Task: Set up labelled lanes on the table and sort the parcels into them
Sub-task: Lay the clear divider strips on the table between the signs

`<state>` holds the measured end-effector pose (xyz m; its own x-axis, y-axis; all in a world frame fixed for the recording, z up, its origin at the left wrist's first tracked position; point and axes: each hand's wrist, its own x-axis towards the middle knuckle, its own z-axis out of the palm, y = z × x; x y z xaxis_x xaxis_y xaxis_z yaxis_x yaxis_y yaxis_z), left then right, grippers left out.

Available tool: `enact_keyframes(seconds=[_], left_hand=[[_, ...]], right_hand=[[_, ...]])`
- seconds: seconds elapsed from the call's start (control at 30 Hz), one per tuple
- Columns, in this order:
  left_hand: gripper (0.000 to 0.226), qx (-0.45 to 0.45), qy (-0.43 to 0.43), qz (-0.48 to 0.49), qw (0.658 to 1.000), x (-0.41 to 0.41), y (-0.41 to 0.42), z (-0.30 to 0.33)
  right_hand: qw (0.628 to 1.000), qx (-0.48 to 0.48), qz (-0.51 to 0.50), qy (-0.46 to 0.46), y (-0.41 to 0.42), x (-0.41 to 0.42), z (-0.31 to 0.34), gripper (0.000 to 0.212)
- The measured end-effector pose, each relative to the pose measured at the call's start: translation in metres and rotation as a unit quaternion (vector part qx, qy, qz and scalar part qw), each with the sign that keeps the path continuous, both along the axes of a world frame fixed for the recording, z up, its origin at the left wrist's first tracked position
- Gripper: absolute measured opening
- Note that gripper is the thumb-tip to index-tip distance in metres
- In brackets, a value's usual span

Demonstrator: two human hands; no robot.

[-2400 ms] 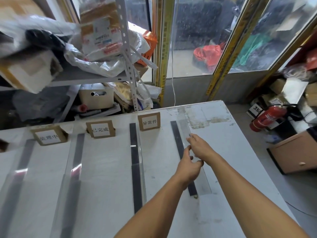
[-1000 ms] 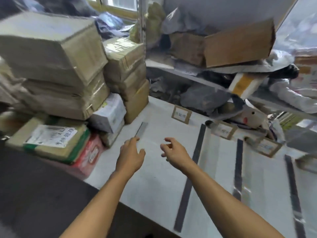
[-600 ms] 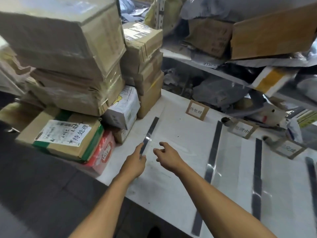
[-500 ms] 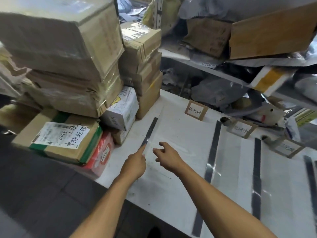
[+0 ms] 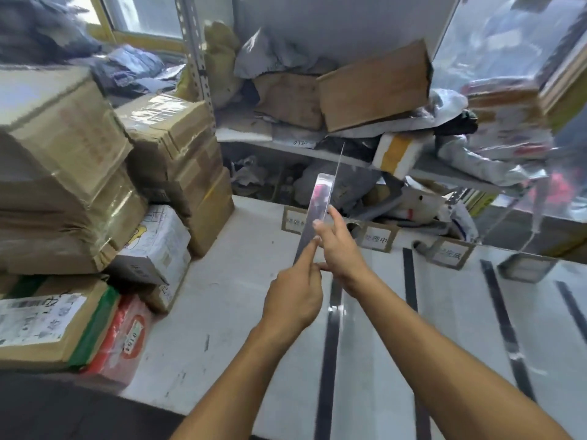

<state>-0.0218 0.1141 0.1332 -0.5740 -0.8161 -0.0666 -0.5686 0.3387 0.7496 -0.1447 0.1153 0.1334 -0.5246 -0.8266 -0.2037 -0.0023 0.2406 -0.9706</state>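
Clear plastic, a long divider strip [image 5: 317,214], is pinched between both hands above the white table [image 5: 228,281], tilted up and away toward the shelf. The left hand [image 5: 293,300] grips its lower end, the right hand [image 5: 340,246] closes around it higher up. Stacked cardboard parcels [image 5: 95,173] sit at the table's left; three label cards [image 5: 376,239], blurred, probably stand along the far edge beside dark tape lanes [image 5: 330,338]
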Motion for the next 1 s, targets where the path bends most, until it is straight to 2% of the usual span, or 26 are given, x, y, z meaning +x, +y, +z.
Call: enact_keyframes(seconds=[0.13,0.23,0.33,0.4,0.53,0.7,0.9,1.0], left_hand=[[0.046,0.044,0.082,-0.079,0.993,-0.074,0.047,0.024],[0.055,0.085,0.112,-0.152,0.978,-0.137,0.098,0.041],[0.063,0.140,0.127,-0.204,0.961,-0.199,0.156,0.049],[0.067,0.191,0.125,-0.241,0.943,-0.237,0.198,0.049],[0.074,0.261,0.107,-0.294,0.913,-0.300,0.286,0.040],[0.075,0.325,0.086,-0.306,0.890,-0.353,0.377,0.013],[0.077,0.376,0.027,-0.292,0.879,-0.383,0.452,-0.033],[0.079,0.377,0.004,-0.295,0.878,-0.386,0.475,-0.053]], right_hand=[[0.997,-0.043,-0.041,0.040,0.063,-0.076,0.027,0.049],[0.992,-0.059,-0.085,0.066,0.124,-0.138,0.045,0.034],[0.988,-0.032,-0.106,0.106,0.194,-0.200,0.056,0.042],[0.985,-0.007,-0.123,0.120,0.243,-0.239,0.057,0.049],[0.979,0.052,-0.159,0.120,0.341,-0.303,0.041,0.045],[0.965,0.129,-0.195,0.120,0.434,-0.352,0.014,0.046],[0.947,0.235,-0.192,0.100,0.506,-0.376,-0.028,0.046],[0.935,0.267,-0.212,0.101,0.528,-0.379,-0.048,0.059]])
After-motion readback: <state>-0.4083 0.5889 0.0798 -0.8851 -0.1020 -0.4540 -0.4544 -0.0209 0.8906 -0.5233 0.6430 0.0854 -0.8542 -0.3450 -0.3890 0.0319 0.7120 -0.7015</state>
